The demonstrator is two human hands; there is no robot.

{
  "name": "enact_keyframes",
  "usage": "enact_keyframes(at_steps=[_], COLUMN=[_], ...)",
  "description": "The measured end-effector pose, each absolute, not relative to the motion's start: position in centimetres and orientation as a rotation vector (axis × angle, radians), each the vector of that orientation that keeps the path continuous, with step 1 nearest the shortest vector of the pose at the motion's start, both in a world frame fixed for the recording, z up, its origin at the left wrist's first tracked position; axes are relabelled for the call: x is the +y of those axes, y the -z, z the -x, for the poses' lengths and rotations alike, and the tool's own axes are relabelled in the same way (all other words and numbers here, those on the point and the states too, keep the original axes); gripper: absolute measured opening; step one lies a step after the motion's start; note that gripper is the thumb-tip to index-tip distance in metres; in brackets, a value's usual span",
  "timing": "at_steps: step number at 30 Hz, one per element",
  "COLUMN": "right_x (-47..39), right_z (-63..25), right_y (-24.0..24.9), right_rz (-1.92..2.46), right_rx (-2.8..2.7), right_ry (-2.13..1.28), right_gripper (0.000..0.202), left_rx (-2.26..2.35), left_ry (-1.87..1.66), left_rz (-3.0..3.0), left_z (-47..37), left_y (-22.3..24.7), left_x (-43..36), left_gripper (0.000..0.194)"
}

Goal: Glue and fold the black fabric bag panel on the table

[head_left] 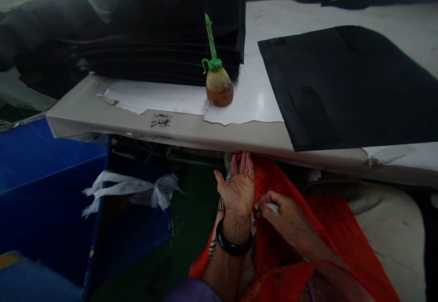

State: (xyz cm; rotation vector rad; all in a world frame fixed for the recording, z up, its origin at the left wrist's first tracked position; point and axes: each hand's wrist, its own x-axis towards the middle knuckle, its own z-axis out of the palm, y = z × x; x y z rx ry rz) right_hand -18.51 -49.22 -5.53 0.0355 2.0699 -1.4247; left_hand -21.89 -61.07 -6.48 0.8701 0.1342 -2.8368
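My left hand [238, 185] is palm up below the table edge, thumb apart and fingers stretched out, with nothing in it. A black bangle [233, 246] circles that wrist. Close beside it on the right, my right hand [276, 213] pinches a small white wad, which looks like cloth or tissue [273, 207]. Only a bit of the wad shows between the fingers. Both hands are over the red apron [290, 192] on my lap. On the table above stands a squeeze bottle [219, 87] with a green spout and brown contents.
A black sheet [345, 87] lies on the white-covered table [258, 135], overhanging its front edge. Stacked black sheets [164, 60] fill the back left. Below are a blue bin [51, 169] and a knotted white cloth strip [137, 187]. A pale seat [386, 220] is at the right.
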Motion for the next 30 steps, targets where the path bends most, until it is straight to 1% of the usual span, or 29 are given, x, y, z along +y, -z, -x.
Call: enact_keyframes(at_steps=[3, 6, 13, 18, 20, 22, 25, 30], right_x=[-48.9, -49.5, -50.1, -49.2, -49.0, -48.9, -49.3, -50.4], right_z=[19.3, 19.8, 18.0, 16.6, 16.5, 16.7, 17.4, 18.1], right_y=[4.9, 4.8, 5.5, 5.4, 5.4, 5.3, 5.1, 5.3], right_rz=[0.026, 0.173, 0.224, 0.338, 0.287, 0.134, -0.036, -0.009], right_rx=[2.175, 2.230, 2.045, 1.906, 1.886, 1.926, 2.035, 2.118], right_ry=[1.601, 1.691, 1.636, 1.594, 1.619, 1.641, 1.574, 1.447], right_gripper=[0.016, 0.015, 0.014, 0.012, 0.013, 0.015, 0.020, 0.016], left_rx=[0.158, 0.123, 0.005, 0.081, 0.112, 0.119, 0.104, 0.095], left_ry=[2.833, 2.849, 2.899, 2.870, 2.854, 2.843, 2.839, 2.863], left_rz=[-0.874, -0.878, -0.866, -0.860, -0.862, -0.870, -0.875, -0.862], left_z=[21.9, 21.9, 21.6, 21.7, 21.8, 21.9, 22.0, 22.0], left_y=[6.3, 6.3, 6.9, 6.8, 6.6, 6.5, 6.5, 6.8], left_x=[-61.1, -61.1, -61.4, -61.3, -61.1, -60.9, -60.8, -60.9], left_gripper=[0.065, 0.064, 0.065, 0.065, 0.064, 0.062, 0.062, 0.066])
